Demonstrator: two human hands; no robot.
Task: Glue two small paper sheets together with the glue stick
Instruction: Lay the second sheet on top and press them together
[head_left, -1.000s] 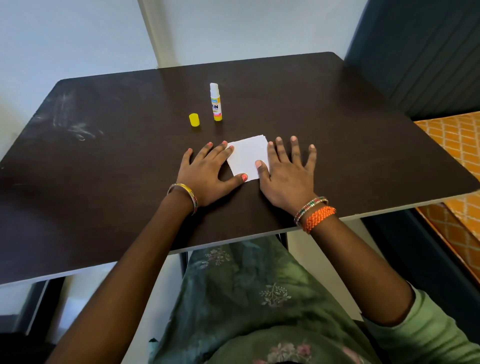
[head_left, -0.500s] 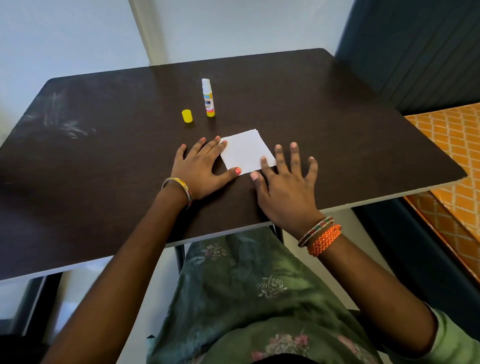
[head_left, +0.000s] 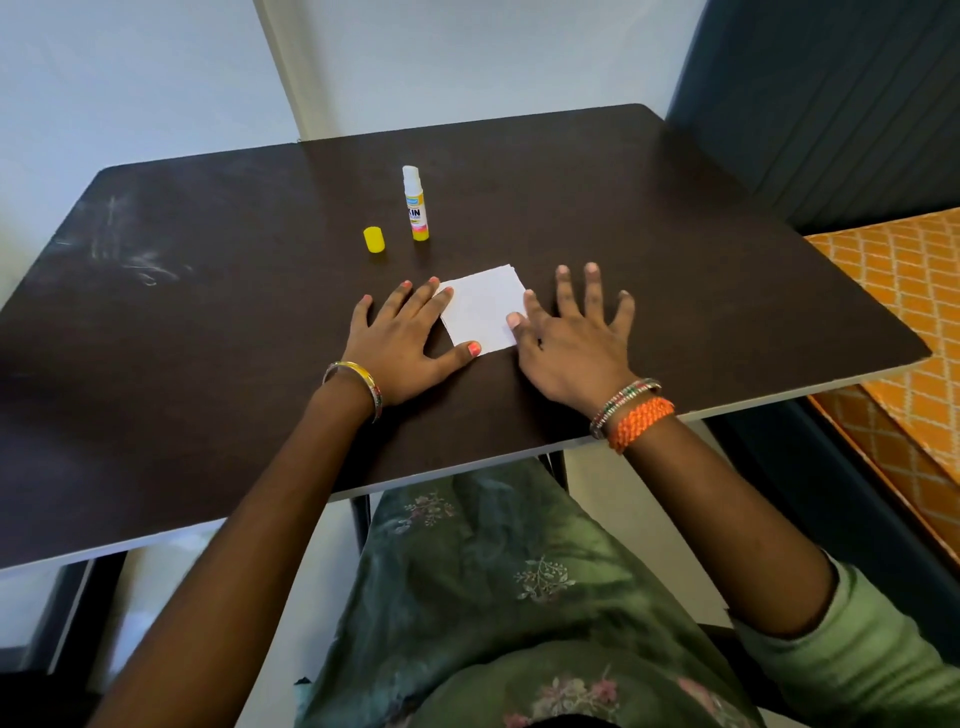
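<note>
Flat grip: both hands (head_left: 400, 343) press square white paper (head_left: 480, 312).

This looks like a room in a home rather than a workplace. A small dark table (head_left: 675, 260) stands pushed into the corner of plain pale walls (head_left: 130, 78), and just beside it on the right lies an orange diamond-patterned mattress (head_left: 904, 291) below a dark ribbed panel (head_left: 831, 104), seemingly a bed.
</note>
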